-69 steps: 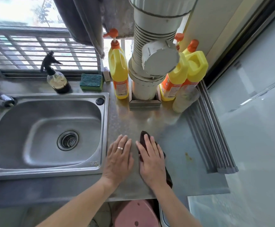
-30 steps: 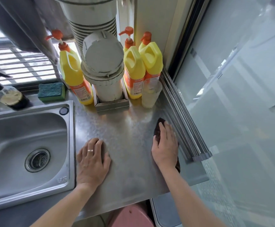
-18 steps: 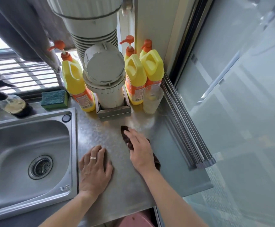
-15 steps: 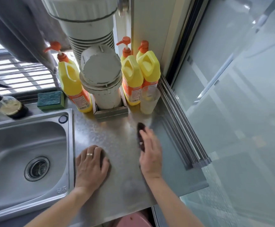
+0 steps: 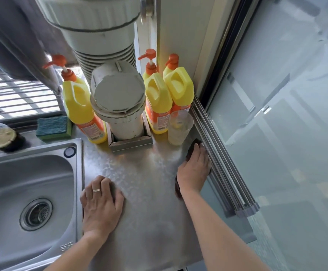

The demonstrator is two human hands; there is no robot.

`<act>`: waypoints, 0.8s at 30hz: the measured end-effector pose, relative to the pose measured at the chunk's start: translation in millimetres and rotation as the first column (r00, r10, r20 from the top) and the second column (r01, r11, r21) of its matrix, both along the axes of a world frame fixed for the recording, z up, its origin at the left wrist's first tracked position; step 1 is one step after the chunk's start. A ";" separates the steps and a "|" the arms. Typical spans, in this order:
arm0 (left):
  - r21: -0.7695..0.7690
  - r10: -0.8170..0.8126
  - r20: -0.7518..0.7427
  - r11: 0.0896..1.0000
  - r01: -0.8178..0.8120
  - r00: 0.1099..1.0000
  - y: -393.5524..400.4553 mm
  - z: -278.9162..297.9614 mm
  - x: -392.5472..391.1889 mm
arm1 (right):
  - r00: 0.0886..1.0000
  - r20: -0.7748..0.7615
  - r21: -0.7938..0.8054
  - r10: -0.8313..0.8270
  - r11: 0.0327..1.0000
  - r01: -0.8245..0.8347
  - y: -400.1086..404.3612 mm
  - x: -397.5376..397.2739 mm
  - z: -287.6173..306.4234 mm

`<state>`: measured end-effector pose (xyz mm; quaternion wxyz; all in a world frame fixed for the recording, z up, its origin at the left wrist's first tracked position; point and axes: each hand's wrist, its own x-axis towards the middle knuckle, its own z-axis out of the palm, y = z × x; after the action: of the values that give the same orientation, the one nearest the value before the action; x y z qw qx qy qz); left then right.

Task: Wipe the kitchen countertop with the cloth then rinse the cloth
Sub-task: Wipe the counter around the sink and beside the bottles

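Note:
A dark brown cloth (image 5: 191,149) lies flat on the steel countertop (image 5: 145,173), mostly hidden under my right hand (image 5: 194,169), which presses it down with straight fingers at the counter's right side, against the rolled steel rack (image 5: 223,169). My left hand (image 5: 100,204) rests flat on the counter beside the sink's (image 5: 22,192) right rim, a ring on one finger. The sink basin is dry-looking with its drain strainer (image 5: 36,214) in the middle.
Three yellow detergent bottles (image 5: 81,106) and a clear plastic cup (image 5: 179,130) stand at the back around a big white pipe (image 5: 118,106). A green sponge (image 5: 53,128) and a spray bottle (image 5: 0,135) sit behind the sink. A glass door (image 5: 286,133) bounds the right.
My right hand has swept the cloth from the counter's middle back to the right, up against the steel rack. My left hand has stayed flat in place.

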<state>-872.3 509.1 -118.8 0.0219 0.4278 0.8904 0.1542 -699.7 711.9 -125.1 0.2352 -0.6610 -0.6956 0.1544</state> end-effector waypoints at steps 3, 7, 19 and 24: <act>-0.007 -0.004 -0.015 1.000 0.004 1.000 0.0 -1.3 -1.3 | 0.993 0.012 0.036 0.120 0.992 -0.121 -8.5 3.8 -1.3; -0.009 -0.006 -0.026 1.000 0.006 1.000 0.5 0.2 -0.9 | 0.934 -0.031 0.071 0.356 0.933 -0.353 -46.6 -1.4 2.5; -0.007 -0.039 -0.024 0.999 0.039 0.999 -0.9 0.1 -3.9 | 0.876 -0.015 0.124 0.481 0.871 -0.476 -70.9 -39.9 -5.7; 0.020 -0.139 -0.063 0.990 0.140 0.988 -11.0 3.9 -10.0 | 0.872 -0.096 0.067 0.480 0.877 -0.476 -64.6 -42.0 -2.6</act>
<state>-882.3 498.1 -114.9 0.0002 0.4938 0.8565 0.1501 -741.6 647.4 -127.7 0.2412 -0.4540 -0.8265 0.2293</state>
